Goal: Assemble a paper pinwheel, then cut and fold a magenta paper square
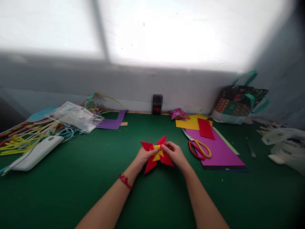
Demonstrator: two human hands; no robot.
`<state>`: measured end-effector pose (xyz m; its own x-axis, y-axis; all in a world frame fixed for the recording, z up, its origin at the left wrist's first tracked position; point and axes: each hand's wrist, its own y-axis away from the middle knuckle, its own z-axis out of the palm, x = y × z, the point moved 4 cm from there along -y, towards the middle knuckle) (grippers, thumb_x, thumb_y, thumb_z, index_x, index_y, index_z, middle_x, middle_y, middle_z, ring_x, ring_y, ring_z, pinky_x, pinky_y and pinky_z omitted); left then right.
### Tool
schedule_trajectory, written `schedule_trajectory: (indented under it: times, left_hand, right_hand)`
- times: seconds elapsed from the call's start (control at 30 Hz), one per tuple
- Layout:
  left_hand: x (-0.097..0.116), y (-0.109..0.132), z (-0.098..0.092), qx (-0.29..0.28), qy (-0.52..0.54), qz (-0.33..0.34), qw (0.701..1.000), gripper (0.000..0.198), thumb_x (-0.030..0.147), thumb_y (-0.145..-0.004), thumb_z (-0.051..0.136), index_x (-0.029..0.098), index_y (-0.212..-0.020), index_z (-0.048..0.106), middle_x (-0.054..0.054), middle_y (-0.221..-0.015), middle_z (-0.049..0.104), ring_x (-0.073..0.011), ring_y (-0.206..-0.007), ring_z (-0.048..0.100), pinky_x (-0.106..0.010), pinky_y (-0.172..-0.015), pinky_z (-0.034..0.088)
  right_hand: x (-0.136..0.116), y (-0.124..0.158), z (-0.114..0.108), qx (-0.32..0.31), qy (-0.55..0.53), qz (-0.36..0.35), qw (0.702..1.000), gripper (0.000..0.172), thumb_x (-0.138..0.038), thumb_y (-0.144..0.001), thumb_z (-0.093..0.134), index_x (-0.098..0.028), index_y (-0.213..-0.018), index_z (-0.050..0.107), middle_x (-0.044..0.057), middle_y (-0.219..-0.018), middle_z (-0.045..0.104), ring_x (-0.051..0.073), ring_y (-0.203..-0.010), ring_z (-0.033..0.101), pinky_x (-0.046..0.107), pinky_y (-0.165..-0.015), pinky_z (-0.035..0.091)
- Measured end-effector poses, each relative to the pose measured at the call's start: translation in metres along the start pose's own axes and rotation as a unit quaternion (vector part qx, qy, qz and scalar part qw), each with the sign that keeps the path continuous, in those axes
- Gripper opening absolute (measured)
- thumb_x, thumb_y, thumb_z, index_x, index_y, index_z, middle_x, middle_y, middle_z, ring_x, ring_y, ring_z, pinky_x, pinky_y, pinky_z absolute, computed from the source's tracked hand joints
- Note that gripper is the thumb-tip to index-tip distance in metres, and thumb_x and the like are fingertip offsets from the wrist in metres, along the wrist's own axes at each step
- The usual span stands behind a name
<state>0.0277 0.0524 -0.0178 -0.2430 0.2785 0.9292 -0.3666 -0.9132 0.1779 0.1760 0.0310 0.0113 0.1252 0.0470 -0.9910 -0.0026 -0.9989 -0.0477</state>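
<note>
A four-pointed folded paper star (157, 156), red with a yellow centre, is held at the lower middle of the frame, over a green worktop (95, 197); the person's left hand (143, 155), a red bracelet (125, 180) at its wrist, is closed on the star's left side, thumb laid across the yellow centre and fingers mostly hidden beneath; the right hand (176, 155) is nearly closed, thumb and curled fingers gripping the star's upper right part, close to the centre. Right of centre, scissors (192, 139) with one red and one yellow handle loop lie partly on a purple sheet (221, 157), blades pointing to the upper left; a red paper strip (206, 128) overlaps the purple sheet and a yellow sheet (184, 124); a pile of paper stars (178, 114) sits just behind. Towards the upper right stands a patterned bag (232, 106) with teal handles; at the left edge, a white oblong device (35, 154) lies beside colourful strips (21, 140).
</note>
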Motion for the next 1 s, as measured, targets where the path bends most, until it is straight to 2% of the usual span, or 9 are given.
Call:
schedule_trajectory:
  times: [0.07,0.17,0.27,0.37,0.5,0.6,0.77,1.0]
  left_hand:
    - [-0.001,0.0,0.002,0.011,-0.017,0.022,1.0,0.04,0.033,-0.062,0.075,0.01,-0.093,0.064,-0.014,-0.093,0.068,-0.0253,-0.084,0.064,-0.034,-0.075,0.05]
    - [0.0,0.001,0.002,0.058,-0.061,0.081,0.993,0.036,0.032,-0.062,0.074,0.01,-0.089,0.065,-0.011,-0.085,0.069,-0.0241,-0.079,0.064,-0.033,-0.071,0.051]
    - [0.001,0.003,0.001,0.094,-0.09,0.123,0.984,0.032,0.031,-0.061,0.074,0.011,-0.085,0.066,-0.008,-0.08,0.069,-0.0227,-0.077,0.064,-0.03,-0.067,0.05]
    - [0.003,0.005,0.002,0.095,-0.107,0.135,0.98,0.03,0.031,-0.061,0.073,0.012,-0.084,0.067,-0.007,-0.08,0.069,-0.0224,-0.077,0.064,-0.029,-0.067,0.05]
    - [0.003,0.006,0.005,0.092,-0.078,0.138,0.983,0.03,0.032,-0.062,0.073,0.012,-0.084,0.066,-0.007,-0.08,0.069,-0.0215,-0.076,0.064,-0.029,-0.067,0.051]
    - [0.004,0.007,0.006,0.091,-0.06,0.148,0.983,0.031,0.031,-0.061,0.073,0.012,-0.083,0.066,-0.006,-0.079,0.068,-0.0204,-0.075,0.064,-0.028,-0.067,0.051]
    - [0.003,0.008,0.003,0.097,-0.036,0.143,0.984,0.03,0.03,-0.059,0.075,0.011,-0.081,0.066,-0.006,-0.076,0.068,-0.0199,-0.072,0.064,-0.028,-0.064,0.051]
    - [0.005,0.007,0.002,0.094,-0.054,0.106,0.988,0.035,0.029,-0.057,0.076,0.009,-0.084,0.067,-0.01,-0.081,0.069,-0.0236,-0.077,0.065,-0.031,-0.068,0.052]
  right_hand:
    - [0.003,0.001,-0.002,0.011,0.019,-0.01,1.0,0.036,-0.053,-0.069,0.058,-0.018,-0.076,0.058,0.001,-0.073,0.061,0.017,-0.072,0.057,0.027,-0.065,0.045]
    - [0.006,0.002,-0.005,0.038,0.069,-0.036,0.996,0.035,-0.052,-0.071,0.057,-0.018,-0.072,0.058,0.001,-0.074,0.06,0.017,-0.073,0.056,0.027,-0.066,0.044]
    - [0.007,0.003,-0.001,0.032,0.091,-0.053,0.994,0.035,-0.052,-0.074,0.054,-0.017,-0.071,0.058,0.001,-0.073,0.059,0.017,-0.072,0.055,0.028,-0.066,0.044]
    - [0.005,0.003,0.004,0.044,0.094,-0.066,0.992,0.035,-0.052,-0.075,0.052,-0.018,-0.07,0.056,0.001,-0.071,0.057,0.017,-0.071,0.053,0.028,-0.066,0.043]
    - [0.001,0.007,0.01,0.119,0.129,-0.101,0.979,0.031,-0.049,-0.078,0.048,-0.02,-0.068,0.052,0.002,-0.075,0.053,0.018,-0.076,0.05,0.03,-0.07,0.042]
    - [0.0,0.01,0.016,0.149,0.156,-0.117,0.969,0.027,-0.045,-0.081,0.045,-0.021,-0.068,0.049,0.003,-0.077,0.051,0.018,-0.077,0.048,0.03,-0.07,0.041]
    - [0.005,0.008,0.02,0.139,0.12,-0.107,0.977,0.026,-0.043,-0.081,0.046,-0.02,-0.069,0.05,0.002,-0.076,0.051,0.017,-0.074,0.049,0.028,-0.068,0.041]
    - [0.004,0.003,0.005,0.079,0.079,-0.041,0.993,0.036,-0.054,-0.068,0.058,-0.018,-0.071,0.06,0.004,-0.079,0.061,0.02,-0.081,0.055,0.03,-0.072,0.043]
